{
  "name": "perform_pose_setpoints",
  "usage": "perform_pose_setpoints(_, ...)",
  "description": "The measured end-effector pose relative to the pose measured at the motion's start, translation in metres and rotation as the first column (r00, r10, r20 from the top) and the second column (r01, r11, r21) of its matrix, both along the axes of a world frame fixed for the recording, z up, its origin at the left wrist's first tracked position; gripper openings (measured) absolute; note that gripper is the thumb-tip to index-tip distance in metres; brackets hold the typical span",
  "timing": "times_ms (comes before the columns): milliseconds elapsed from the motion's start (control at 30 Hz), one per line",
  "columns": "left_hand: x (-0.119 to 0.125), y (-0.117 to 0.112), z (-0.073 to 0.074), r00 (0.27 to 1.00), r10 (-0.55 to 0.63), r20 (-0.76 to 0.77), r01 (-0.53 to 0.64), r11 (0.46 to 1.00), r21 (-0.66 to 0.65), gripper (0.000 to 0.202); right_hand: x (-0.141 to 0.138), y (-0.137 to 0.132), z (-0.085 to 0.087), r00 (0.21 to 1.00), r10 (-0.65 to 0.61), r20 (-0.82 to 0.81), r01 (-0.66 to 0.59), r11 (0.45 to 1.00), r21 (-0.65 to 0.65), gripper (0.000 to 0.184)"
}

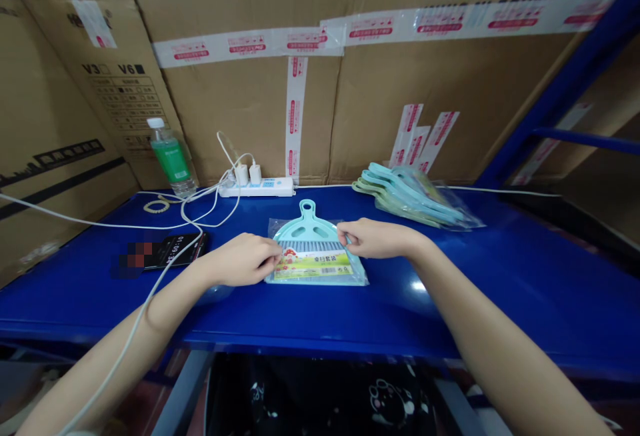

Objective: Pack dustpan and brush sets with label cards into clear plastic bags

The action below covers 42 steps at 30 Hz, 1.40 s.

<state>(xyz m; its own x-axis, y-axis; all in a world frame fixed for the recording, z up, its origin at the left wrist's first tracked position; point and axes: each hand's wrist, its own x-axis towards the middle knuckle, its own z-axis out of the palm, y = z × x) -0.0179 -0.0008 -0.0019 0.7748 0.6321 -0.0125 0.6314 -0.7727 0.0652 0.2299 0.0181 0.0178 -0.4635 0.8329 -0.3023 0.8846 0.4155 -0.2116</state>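
Dustpan set: one light-blue dustpan and brush [317, 247], flat on the blue surface [320, 316], front and centre, handle pointing away.
Wrapping: clear bag [273, 228], with a printed card [315, 265] (yellow and green) across the lower part.
Left hand [247, 259]: fingers curled, pinching the bag's left edge.
Right hand [373, 238]: thumb and fingers pinching the bag's right edge, somewhat higher up.
Spare sets: a pile [410, 196] in blue and green, bagged, behind and to the right.
Power strip [270, 187]: behind the dustpan, two white chargers [255, 173] plugged in.
Bottle [173, 159]: green label, white cap, left of the strip.
Bracelet [157, 207]: beaded, near the bottle.
Phone [180, 249]: left of the left hand (a white cable [165, 275] crosses it).
Backing: cardboard [240, 116], taped.
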Motion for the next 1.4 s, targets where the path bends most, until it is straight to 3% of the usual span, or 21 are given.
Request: perform_pose_setpoints(1400, 0.0002, 0.0001, -0.0008, 1.0, 0.01, -0.021, -0.01, 1.0, -0.005, 0.021, 0.0003, 0.0006, -0.0009, 1.0, -0.003, -0.001, 0.003, 1.0, -0.018, 0.017)
